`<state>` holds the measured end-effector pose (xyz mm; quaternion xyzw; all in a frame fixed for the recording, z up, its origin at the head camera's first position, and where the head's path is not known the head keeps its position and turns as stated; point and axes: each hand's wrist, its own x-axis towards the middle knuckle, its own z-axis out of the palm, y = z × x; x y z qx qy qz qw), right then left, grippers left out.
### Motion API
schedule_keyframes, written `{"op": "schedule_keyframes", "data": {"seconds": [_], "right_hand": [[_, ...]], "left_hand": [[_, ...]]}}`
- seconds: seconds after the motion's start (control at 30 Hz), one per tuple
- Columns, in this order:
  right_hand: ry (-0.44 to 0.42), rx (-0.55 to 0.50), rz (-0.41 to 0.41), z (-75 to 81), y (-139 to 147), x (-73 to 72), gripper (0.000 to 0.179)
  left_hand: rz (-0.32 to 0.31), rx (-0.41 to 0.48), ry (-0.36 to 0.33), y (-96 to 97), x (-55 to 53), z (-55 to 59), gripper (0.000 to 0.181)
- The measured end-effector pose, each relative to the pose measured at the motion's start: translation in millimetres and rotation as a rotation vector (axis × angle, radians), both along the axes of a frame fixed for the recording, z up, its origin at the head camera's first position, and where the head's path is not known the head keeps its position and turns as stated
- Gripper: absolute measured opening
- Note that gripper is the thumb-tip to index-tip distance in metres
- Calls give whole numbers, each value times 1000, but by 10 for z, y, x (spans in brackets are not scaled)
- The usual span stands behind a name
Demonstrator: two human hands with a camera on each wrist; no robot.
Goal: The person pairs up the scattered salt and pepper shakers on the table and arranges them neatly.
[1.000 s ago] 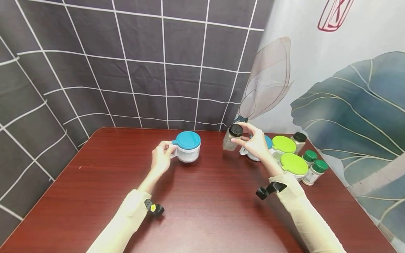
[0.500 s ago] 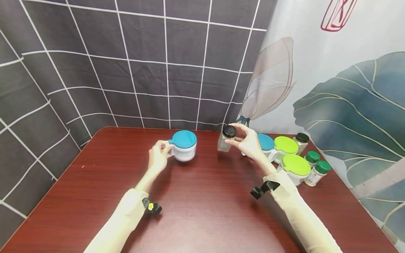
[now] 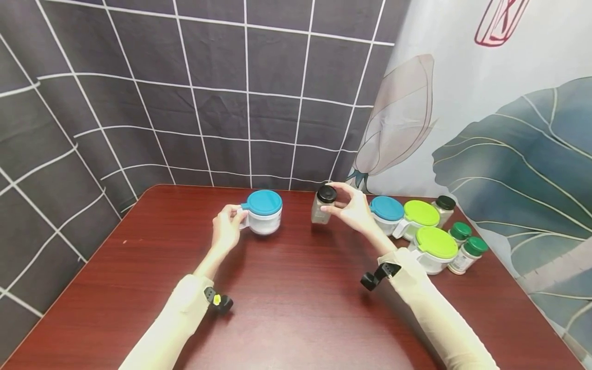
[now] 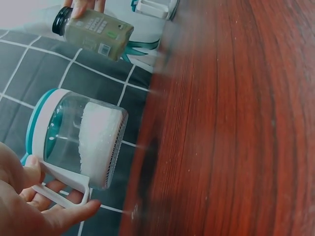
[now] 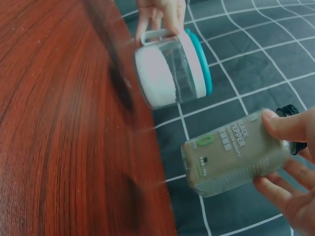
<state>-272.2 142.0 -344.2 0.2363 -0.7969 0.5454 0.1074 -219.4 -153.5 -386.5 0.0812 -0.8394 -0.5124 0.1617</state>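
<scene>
My left hand (image 3: 225,229) grips the white handle of a clear seasoning jar (image 4: 86,137) with a blue lid. White grains fill part of the jar, which hangs just above the table in the left wrist view. To the right, my right hand (image 3: 353,208) pinches a black pepper bottle (image 5: 236,152) near its black cap, thumb on one side and fingers on the other. Greyish-brown powder shows through the bottle, and its label reads "black pepper". In the right wrist view the bottle is also raised over the tabletop. The two containers are a short gap apart.
Right of my right hand stand another blue-lidded jar (image 3: 387,209), two green-lidded jars (image 3: 435,242), a second black-capped bottle (image 3: 444,206) and two small green-capped bottles (image 3: 468,255). Behind the reddish-brown table (image 3: 287,303) hangs a dark gridded cloth (image 3: 273,118).
Both hands have moved left in the head view, carrying the blue-lidded jar and the pepper bottle. The second blue-lidded jar is now less covered by the right hand. The bottle looks more upright.
</scene>
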Motion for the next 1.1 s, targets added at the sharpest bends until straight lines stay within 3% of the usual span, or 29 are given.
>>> {"op": "schedule_keyframes", "data": {"seconds": [0.13,0.33,0.6,0.7,0.97,1.1], "right_hand": [[-6,-8,7,-85,-34,-83,57],[-27,4,11,-95,-120,-108,57],[-55,6,42,111,-300,83,54],[-67,2,47,117,-339,97,54],[-44,-31,74,-185,-372,-157,56],[-37,-22,78,-240,-435,-212,56]], "left_hand": [[11,-1,-8,-31,-10,-1,28],[20,0,-2,-62,-23,9,29],[33,12,18,-123,-19,12,28],[43,17,15,-138,-20,-1,29],[64,47,12,-186,-40,-43,30],[88,47,13,-213,-46,-66,29]]}}
